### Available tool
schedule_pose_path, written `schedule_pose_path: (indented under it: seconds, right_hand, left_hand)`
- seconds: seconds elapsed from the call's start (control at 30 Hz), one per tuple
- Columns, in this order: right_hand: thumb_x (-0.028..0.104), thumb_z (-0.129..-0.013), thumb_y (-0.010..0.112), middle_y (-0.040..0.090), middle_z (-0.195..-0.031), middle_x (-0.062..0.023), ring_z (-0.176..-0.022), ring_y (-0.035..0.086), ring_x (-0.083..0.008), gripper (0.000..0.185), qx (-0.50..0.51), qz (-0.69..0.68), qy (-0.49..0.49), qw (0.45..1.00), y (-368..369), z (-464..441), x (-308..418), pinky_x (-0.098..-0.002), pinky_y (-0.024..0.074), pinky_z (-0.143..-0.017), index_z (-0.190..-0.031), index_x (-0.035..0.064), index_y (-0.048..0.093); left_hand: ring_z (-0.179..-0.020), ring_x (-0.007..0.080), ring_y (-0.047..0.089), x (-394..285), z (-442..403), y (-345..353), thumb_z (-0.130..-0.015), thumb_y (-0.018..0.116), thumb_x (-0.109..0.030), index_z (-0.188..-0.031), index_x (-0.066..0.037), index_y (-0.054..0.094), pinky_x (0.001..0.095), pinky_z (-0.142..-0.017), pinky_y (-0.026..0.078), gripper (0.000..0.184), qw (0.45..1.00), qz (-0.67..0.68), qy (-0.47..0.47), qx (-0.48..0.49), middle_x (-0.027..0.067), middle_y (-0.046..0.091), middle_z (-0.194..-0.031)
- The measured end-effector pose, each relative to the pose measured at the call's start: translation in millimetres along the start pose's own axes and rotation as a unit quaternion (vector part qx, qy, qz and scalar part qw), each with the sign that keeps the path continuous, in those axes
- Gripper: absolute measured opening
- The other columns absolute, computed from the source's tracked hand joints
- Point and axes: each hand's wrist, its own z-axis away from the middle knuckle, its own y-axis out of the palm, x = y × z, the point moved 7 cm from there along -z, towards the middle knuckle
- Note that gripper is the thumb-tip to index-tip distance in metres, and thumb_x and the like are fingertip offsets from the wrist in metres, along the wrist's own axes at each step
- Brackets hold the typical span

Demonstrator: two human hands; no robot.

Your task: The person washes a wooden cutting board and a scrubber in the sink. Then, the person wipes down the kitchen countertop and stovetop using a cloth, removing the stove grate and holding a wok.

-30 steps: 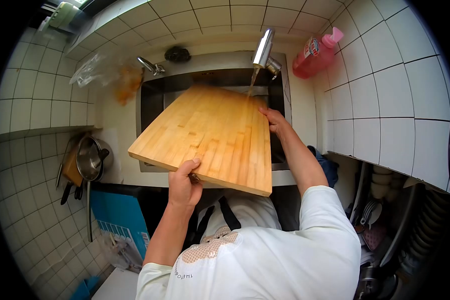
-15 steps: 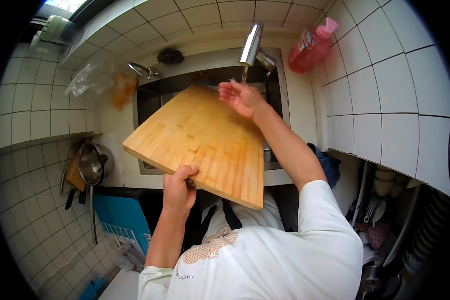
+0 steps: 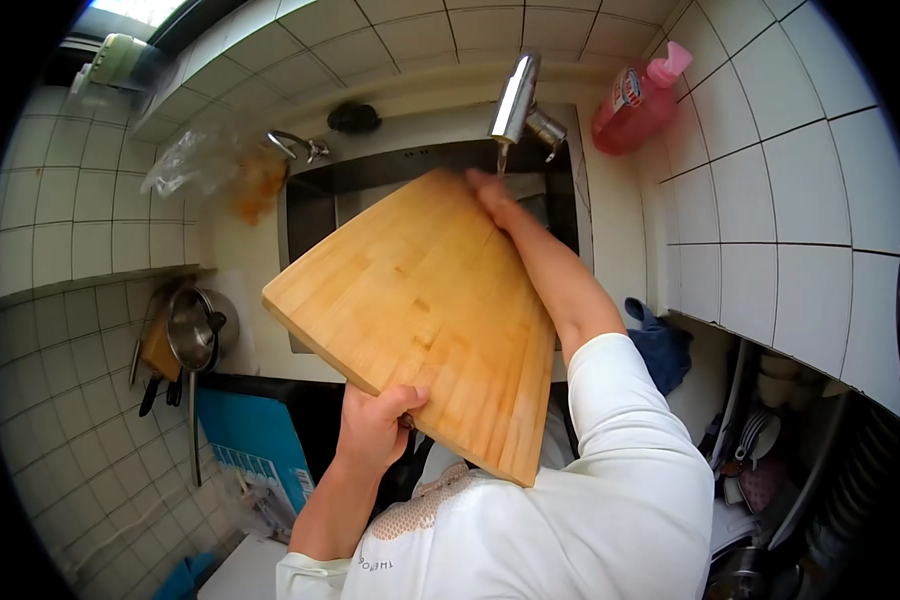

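A thick wooden cutting board (image 3: 415, 310) is held tilted over the sink (image 3: 310, 215). My left hand (image 3: 375, 425) grips its near edge, with the thumb on top and the other fingers underneath. At the board's far right edge, just below the running faucet (image 3: 515, 100), is my right hand (image 3: 490, 195). It is smeared by motion and its fingers are partly hidden, so I cannot make out whether it grips the board. A thin stream of water falls beside that hand.
A pink soap bottle (image 3: 635, 105) stands right of the faucet. On the left are a small curved tap (image 3: 295, 145), a plastic bag (image 3: 190, 165) and a metal pan (image 3: 195, 325). A dark blue cloth (image 3: 660, 345) hangs at the right counter edge.
My right hand has moved from under the water down to the board's far edge. The board has come closer to my body, with my left hand still gripping it.
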Motion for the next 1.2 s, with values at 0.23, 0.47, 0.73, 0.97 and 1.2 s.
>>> schedule_pose_path:
  seconds: [0.23,0.47,0.73,0.97,1.2]
  right_hand:
    - [0.030,-0.092,0.044,0.061,-0.099,-0.0099,-0.093,0.057,-0.0207,0.033,0.062,-0.457,0.015,0.887,29.7,51.6,66.6,-0.0318,0.0424,-0.088,-0.104,0.0019,0.057]
    - [0.025,-0.093,0.041,0.043,-0.131,-0.0113,-0.125,0.035,-0.0225,0.039,0.120,0.153,-0.330,0.924,99.6,134.4,167.8,-0.0316,0.0225,-0.106,-0.127,0.0040,0.044]
    - [0.025,-0.093,0.043,0.062,-0.092,-0.0077,-0.086,0.058,-0.0183,0.027,-0.048,-0.312,0.066,0.947,-13.8,26.0,19.0,-0.0318,0.0478,-0.076,-0.096,0.0038,0.060]
    - [0.029,-0.093,0.042,0.059,-0.107,-0.0118,-0.101,0.055,-0.0218,0.037,0.164,-0.134,-0.081,0.974,83.8,168.1,138.1,-0.0319,0.0413,-0.091,-0.113,0.0004,0.054]
    - [0.029,-0.092,0.044,0.051,-0.121,-0.0144,-0.112,0.049,-0.0252,0.039,0.124,0.174,0.014,0.977,7.0,90.3,59.3,-0.0347,0.0379,-0.096,-0.119,0.0013,0.051]
  left_hand:
    - [-0.092,0.0238,0.058,1.2,-5.9,5.9,-0.066,0.053,0.004,-0.113,0.006,0.044,0.0316,-0.077,0.048,0.048,0.999,-0.032,0.006,0.033,0.0133,0.056,-0.102]
    - [-0.084,0.0213,0.058,-5.1,-5.2,3.0,-0.065,0.054,0.005,-0.110,0.005,0.046,0.0290,-0.069,0.048,0.046,0.999,-0.034,-0.003,0.019,0.0120,0.056,-0.098]
    - [-0.091,0.0272,0.059,-12.3,-6.3,-19.6,-0.065,0.052,0.002,-0.116,0.008,0.042,0.0371,-0.077,0.051,0.052,0.997,0.002,0.065,-0.037,0.0162,0.055,-0.102]
    - [-0.092,0.0275,0.059,-9.7,-24.7,-38.5,-0.067,0.052,0.000,-0.115,0.010,0.042,0.0374,-0.078,0.051,0.050,0.996,0.054,0.051,-0.059,0.0168,0.056,-0.102]
    - [-0.095,0.0283,0.058,-14.2,-19.3,-42.9,-0.068,0.051,-0.001,-0.113,0.009,0.043,0.0385,-0.085,0.049,0.047,0.990,0.102,0.064,-0.074,0.0178,0.055,-0.105]
